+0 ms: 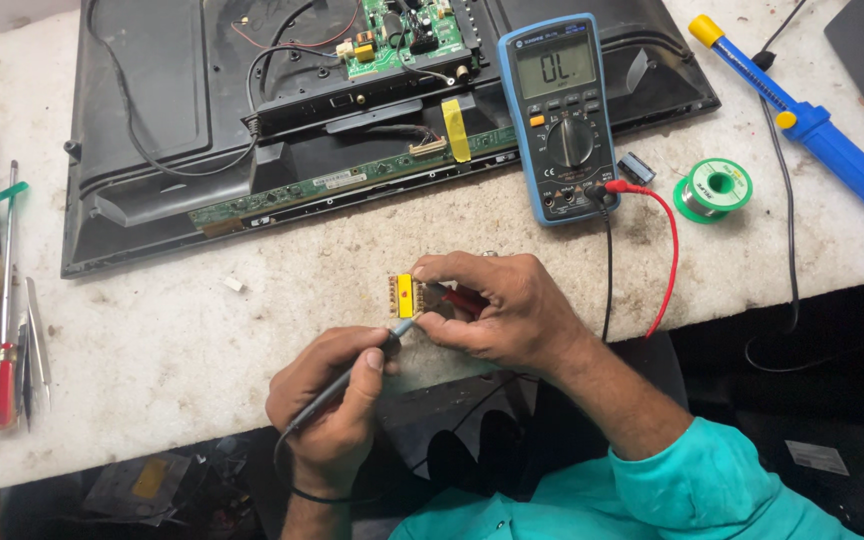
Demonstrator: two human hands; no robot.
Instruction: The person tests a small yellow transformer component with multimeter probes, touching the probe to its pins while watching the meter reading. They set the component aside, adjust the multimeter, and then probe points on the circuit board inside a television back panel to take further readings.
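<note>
Pale, stained stone worktop fills my view, with an opened flat-screen set lying face down toward eleven o'clock and a blue multimeter at one o'clock, its red lead and black lead trailing down toward me. Near the bench's front edge sits a small flex connector strip: tan, rows of gold contacts along both sides, a yellow tape band with a red dot across its middle. My right hand pinches the strip's right end along with the red probe. My left hand is closed pen-style around the black probe, its tip touching the strip's lower edge. Solder spool lies at two o'clock.
</note>
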